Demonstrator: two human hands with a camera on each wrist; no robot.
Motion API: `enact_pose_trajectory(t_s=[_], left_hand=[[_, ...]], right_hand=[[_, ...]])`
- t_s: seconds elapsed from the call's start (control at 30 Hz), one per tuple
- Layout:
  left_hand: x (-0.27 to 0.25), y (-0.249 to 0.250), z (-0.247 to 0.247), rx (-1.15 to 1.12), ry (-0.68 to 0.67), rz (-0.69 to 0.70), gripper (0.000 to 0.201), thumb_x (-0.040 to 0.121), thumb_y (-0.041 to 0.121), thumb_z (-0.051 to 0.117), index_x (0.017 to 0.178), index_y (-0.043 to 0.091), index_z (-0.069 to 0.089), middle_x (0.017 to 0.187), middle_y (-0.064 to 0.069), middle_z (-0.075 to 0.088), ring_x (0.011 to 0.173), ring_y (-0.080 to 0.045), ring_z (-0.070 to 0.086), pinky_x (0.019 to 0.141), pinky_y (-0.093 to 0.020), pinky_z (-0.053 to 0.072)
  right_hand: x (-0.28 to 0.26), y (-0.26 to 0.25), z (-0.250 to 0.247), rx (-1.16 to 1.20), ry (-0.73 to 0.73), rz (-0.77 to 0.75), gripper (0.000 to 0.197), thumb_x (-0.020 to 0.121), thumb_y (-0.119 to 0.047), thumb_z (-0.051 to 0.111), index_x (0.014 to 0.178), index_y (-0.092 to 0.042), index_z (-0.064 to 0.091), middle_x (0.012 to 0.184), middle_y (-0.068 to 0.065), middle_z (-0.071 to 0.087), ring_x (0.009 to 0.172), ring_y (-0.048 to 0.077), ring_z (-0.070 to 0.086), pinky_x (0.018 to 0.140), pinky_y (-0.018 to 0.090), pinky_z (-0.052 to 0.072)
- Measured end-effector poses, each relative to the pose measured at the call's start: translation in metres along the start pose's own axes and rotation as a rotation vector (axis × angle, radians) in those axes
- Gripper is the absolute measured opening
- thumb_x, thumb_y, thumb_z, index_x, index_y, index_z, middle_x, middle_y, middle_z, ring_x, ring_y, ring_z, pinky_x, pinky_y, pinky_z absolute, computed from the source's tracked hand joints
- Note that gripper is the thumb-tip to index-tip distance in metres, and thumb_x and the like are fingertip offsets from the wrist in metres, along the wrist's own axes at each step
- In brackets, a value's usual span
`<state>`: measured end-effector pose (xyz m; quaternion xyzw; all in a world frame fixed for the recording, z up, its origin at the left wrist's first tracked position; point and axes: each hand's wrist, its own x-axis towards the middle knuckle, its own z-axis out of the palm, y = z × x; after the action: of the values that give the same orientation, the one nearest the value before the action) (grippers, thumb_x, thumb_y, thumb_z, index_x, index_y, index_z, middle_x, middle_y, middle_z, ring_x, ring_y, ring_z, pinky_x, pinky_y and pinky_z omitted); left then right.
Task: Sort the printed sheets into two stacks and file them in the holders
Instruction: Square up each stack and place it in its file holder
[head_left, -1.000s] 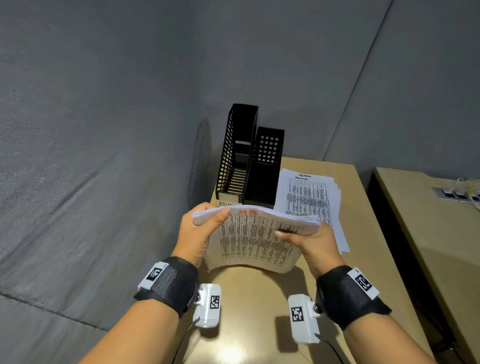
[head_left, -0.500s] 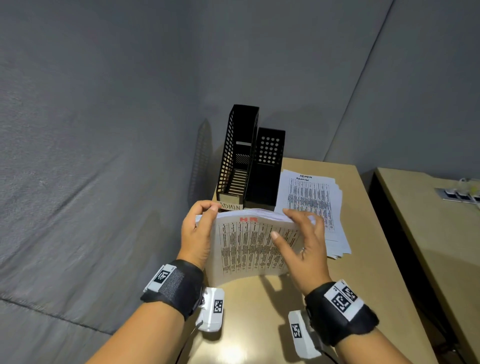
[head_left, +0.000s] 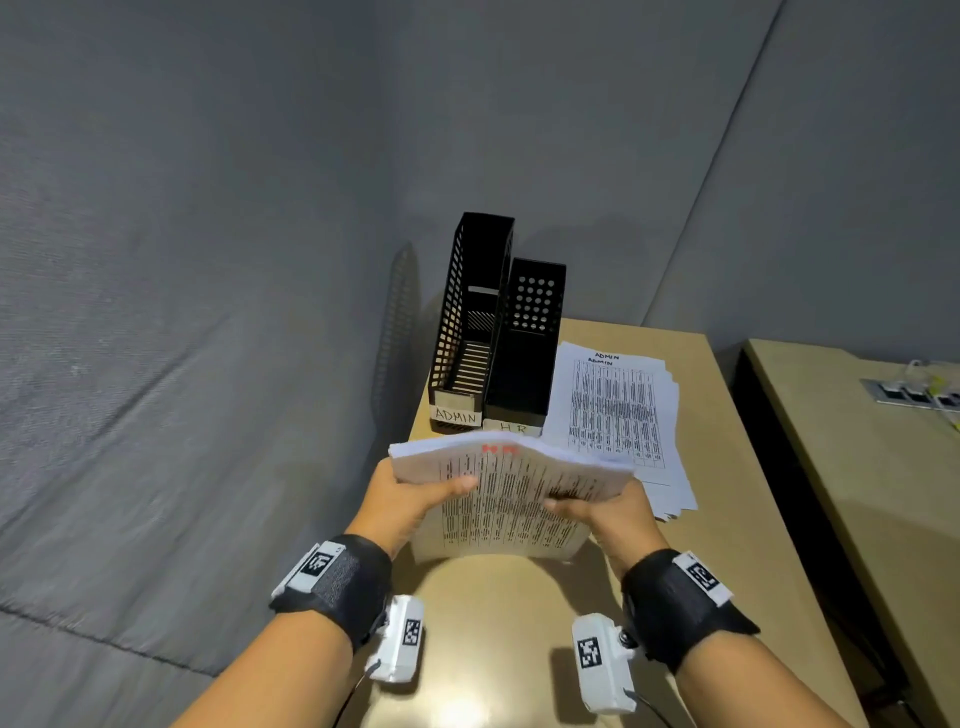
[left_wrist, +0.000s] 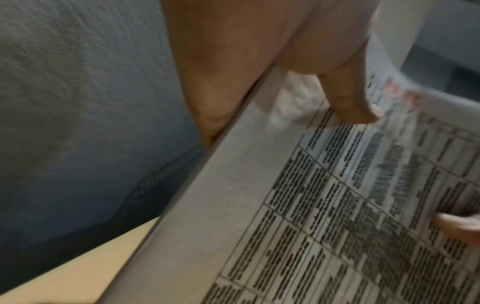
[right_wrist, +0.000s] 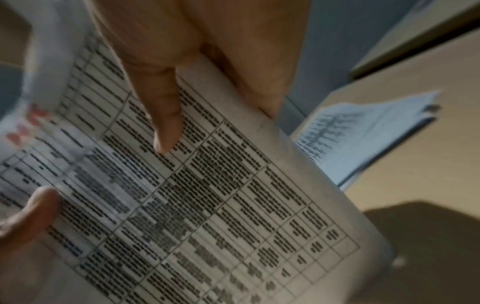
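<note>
We held the stack of sheets (head_left: 511, 486) headed in red with both hands, the left hand (head_left: 410, 501) and the right hand (head_left: 605, 512) each clamping a side edge, thumbs on top, probably to square it for the black holder (head_left: 524, 358) marked HR. The other pile (head_left: 621, 415), headed ADMIN, lay on the desk (head_left: 727, 519) beside that holder. Only the head view showed the labels; the wrist views showed our thumbs pressing on blurred print.
</note>
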<state>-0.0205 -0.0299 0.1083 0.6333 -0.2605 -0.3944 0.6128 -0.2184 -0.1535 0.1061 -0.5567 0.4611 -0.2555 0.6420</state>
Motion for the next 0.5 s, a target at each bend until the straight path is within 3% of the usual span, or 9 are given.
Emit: enact_pose_trajectory(t_s=[0.1, 0.2, 0.3, 0.4, 0.5], left_hand=[[-0.006, 0.006, -0.001, 0.004, -0.015, -0.016, 0.039, 0.066, 0.009, 0.082, 0.103, 0.012, 0.072, 0.098, -0.007, 0.075, 0.097, -0.019, 0.069, 0.087, -0.039, 0.054], [-0.006, 0.008, -0.005, 0.030, -0.064, -0.001, 0.037, 0.065, 0.007, 0.083, 0.101, 0.011, 0.072, 0.097, -0.007, 0.075, 0.095, -0.017, 0.070, 0.083, -0.033, 0.055], [-0.008, -0.003, -0.002, 0.044, -0.067, -0.054, 0.042, 0.063, 0.005, 0.084, 0.102, 0.013, 0.071, 0.099, -0.007, 0.075, 0.098, -0.019, 0.069, 0.085, -0.036, 0.055], [-0.011, -0.010, 0.001, 0.000, -0.027, -0.077, 0.043, 0.064, 0.004, 0.083, 0.103, 0.013, 0.070, 0.100, -0.008, 0.074, 0.100, -0.022, 0.068, 0.087, -0.041, 0.055], [-0.007, -0.004, -0.001, -0.053, -0.017, -0.041, 0.044, 0.066, 0.004, 0.083, 0.107, 0.010, 0.068, 0.103, -0.010, 0.074, 0.100, -0.022, 0.069, 0.086, -0.041, 0.055]], right_hand=[[0.002, -0.001, -0.004, -0.003, 0.025, -0.054, 0.038, 0.059, 0.013, 0.079, 0.090, -0.005, 0.068, 0.088, 0.007, 0.076, 0.097, 0.024, 0.068, 0.090, 0.048, 0.051], [0.003, 0.001, -0.012, 0.034, -0.009, -0.046, 0.042, 0.057, 0.014, 0.079, 0.093, -0.004, 0.069, 0.091, 0.009, 0.076, 0.099, 0.026, 0.067, 0.093, 0.049, 0.050], [-0.001, 0.006, -0.009, -0.055, -0.088, 0.020, 0.044, 0.060, 0.007, 0.080, 0.099, -0.009, 0.069, 0.096, 0.005, 0.075, 0.101, 0.022, 0.067, 0.095, 0.052, 0.049], [-0.004, 0.003, -0.004, -0.081, -0.069, 0.009, 0.039, 0.064, 0.007, 0.078, 0.094, -0.014, 0.069, 0.095, 0.004, 0.075, 0.097, 0.018, 0.067, 0.091, 0.046, 0.052], [-0.003, -0.006, -0.004, -0.053, -0.075, -0.018, 0.037, 0.064, 0.007, 0.078, 0.096, -0.010, 0.070, 0.094, 0.004, 0.076, 0.097, 0.017, 0.068, 0.087, 0.040, 0.054]])
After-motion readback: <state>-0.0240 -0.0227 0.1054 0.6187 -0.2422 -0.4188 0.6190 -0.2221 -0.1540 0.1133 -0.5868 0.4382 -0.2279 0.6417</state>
